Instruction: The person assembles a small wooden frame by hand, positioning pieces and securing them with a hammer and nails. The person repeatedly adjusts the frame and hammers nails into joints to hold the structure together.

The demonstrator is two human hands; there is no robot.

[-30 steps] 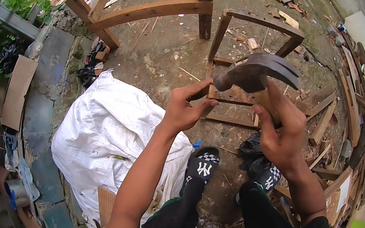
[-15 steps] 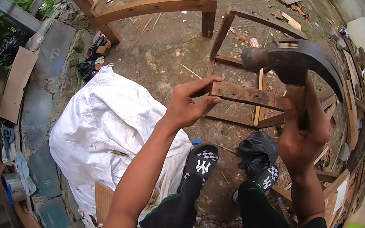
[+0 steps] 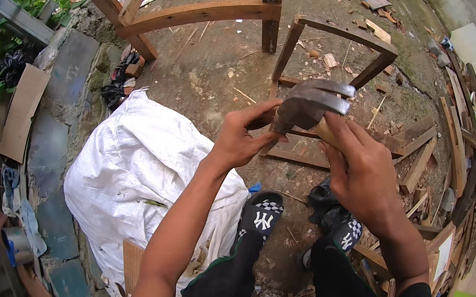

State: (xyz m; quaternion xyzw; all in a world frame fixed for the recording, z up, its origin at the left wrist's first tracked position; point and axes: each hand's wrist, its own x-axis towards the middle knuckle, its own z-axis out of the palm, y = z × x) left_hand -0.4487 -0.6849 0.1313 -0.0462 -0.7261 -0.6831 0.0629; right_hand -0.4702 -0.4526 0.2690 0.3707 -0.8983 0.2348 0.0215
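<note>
My right hand (image 3: 365, 174) is wrapped round the handle of a claw hammer (image 3: 303, 106) with a dark, worn metal head. Its claw points to the right, and the striking end lies close to the fingers of my left hand (image 3: 241, 138). Those fingers pinch the end of a short, narrow wooden strip, now mostly hidden behind the hammer head. Beyond and below the hammer, a dark wooden frame (image 3: 384, 64) rests on the ground; the hammer and my hands cover part of it.
A large white sack (image 3: 133, 160) bulges at the left beside a low block wall (image 3: 59, 210). A bigger wooden frame (image 3: 196, 14) stands ahead. Scrap wood (image 3: 421, 168) is heaped at the right. A black plastic bag (image 3: 323, 203) lies near my right foot.
The hammer has swung left and down, from right of the strip to over it near my left fingers. My right hand moved left with it; my left hand has barely moved.
</note>
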